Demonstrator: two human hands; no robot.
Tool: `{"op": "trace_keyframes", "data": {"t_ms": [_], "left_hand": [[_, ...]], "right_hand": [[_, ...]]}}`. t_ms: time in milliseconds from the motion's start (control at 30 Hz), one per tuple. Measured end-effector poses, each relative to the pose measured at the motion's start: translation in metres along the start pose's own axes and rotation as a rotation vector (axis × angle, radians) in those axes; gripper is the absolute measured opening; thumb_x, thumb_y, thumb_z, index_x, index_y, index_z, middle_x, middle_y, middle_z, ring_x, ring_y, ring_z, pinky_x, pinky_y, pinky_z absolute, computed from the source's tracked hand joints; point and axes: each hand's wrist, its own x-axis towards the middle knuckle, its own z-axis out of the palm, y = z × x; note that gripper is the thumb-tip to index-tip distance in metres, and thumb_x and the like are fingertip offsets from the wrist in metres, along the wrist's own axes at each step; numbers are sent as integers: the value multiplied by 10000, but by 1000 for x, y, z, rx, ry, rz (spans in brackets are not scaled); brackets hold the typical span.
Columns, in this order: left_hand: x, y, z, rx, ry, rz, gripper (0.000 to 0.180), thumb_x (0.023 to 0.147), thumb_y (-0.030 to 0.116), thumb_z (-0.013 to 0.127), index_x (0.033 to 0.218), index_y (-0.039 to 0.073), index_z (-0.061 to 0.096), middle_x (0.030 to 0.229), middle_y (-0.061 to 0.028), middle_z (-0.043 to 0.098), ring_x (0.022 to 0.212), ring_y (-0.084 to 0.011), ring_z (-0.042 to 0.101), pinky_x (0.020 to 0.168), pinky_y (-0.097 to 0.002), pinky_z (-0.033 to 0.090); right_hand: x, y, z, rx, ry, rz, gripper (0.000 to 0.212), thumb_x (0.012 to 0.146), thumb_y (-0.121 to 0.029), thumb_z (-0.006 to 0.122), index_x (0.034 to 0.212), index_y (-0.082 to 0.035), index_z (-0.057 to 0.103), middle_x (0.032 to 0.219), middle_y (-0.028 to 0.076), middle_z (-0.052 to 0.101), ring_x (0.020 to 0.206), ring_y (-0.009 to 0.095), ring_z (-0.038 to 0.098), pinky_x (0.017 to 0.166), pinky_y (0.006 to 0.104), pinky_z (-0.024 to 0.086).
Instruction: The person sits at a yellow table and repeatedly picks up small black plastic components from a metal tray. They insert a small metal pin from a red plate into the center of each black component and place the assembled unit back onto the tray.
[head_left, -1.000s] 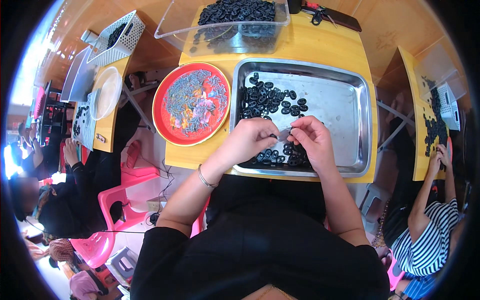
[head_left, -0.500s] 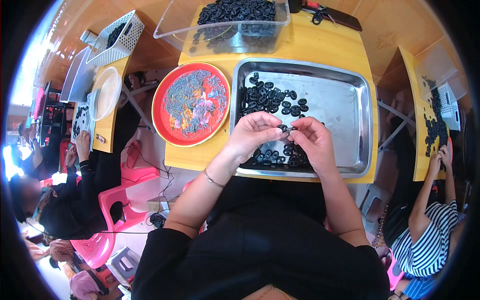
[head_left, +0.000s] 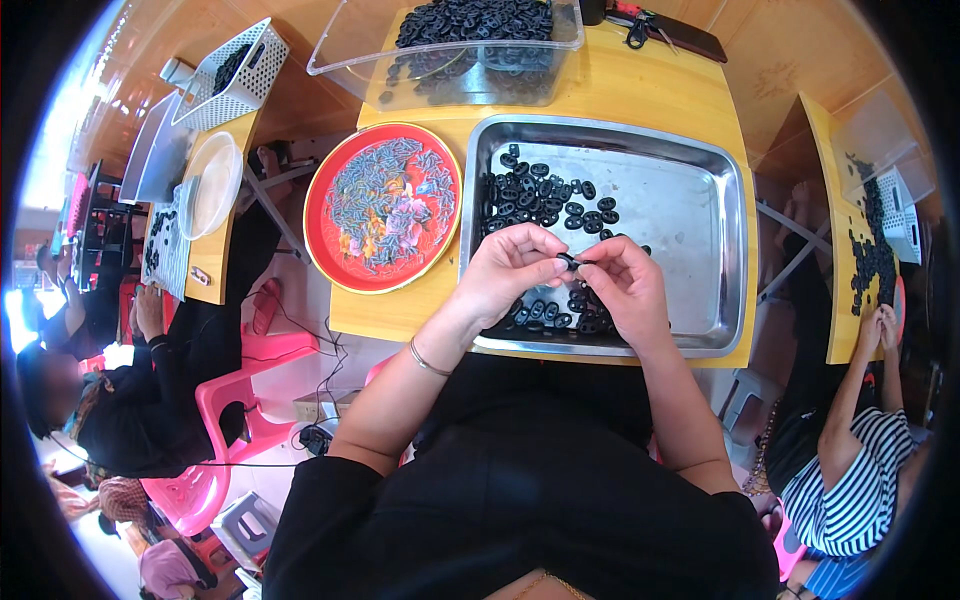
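Note:
Above the near part of a metal tray (head_left: 690,333), my left hand (head_left: 513,268) and my right hand (head_left: 628,283) meet with fingertips pinched. Between them is a small black oval part (head_left: 569,261), gripped from both sides. Whether a smaller piece is also in the right fingertips is too small to tell. Under and behind my hands, many black oval parts (head_left: 520,195) with two holes lie loose in the tray's left half. Left of the tray, a round red tray (head_left: 318,240) with a flower pattern holds many small grey pin-like pieces (head_left: 375,185).
A clear plastic bin (head_left: 340,62) heaped with black parts stands at the back of the yellow table (head_left: 640,85). Scissors (head_left: 637,32) and a dark case (head_left: 690,38) lie far right. Co-workers sit at tables on both sides. A pink chair (head_left: 215,400) stands at the left.
The black oval part has turned and now lies more lengthwise between my fingertips. My hands stay nearly in place. The co-worker on the left has lowered a hand.

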Motion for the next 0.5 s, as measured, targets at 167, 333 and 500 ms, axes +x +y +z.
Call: {"op": "trace_keyframes", "data": {"t_ms": [167,333,500], "left_hand": [[1,-3,3,-11,12,54,121,804,-41,596,912,6,570,934,-86,601,876,-156,609,786,-281,524],[2,-2,-1,-70,-7,22,169,799,-53,594,950,10,550,965,-79,587,890,-153,604,824,-293,520],[2,-4,-1,-75,16,26,181,805,-62,580,960,24,544,953,-55,586,887,-150,605,838,-299,521]], "right_hand": [[1,0,1,-1,14,-65,107,826,34,563,925,-2,543,881,26,578,804,62,560,708,195,448],[1,-1,3,18,21,-81,116,823,38,567,932,2,545,871,30,580,807,64,566,705,193,451],[1,-1,2,-50,67,-79,122,807,18,605,919,-1,559,854,29,588,772,58,570,676,191,458]]}}
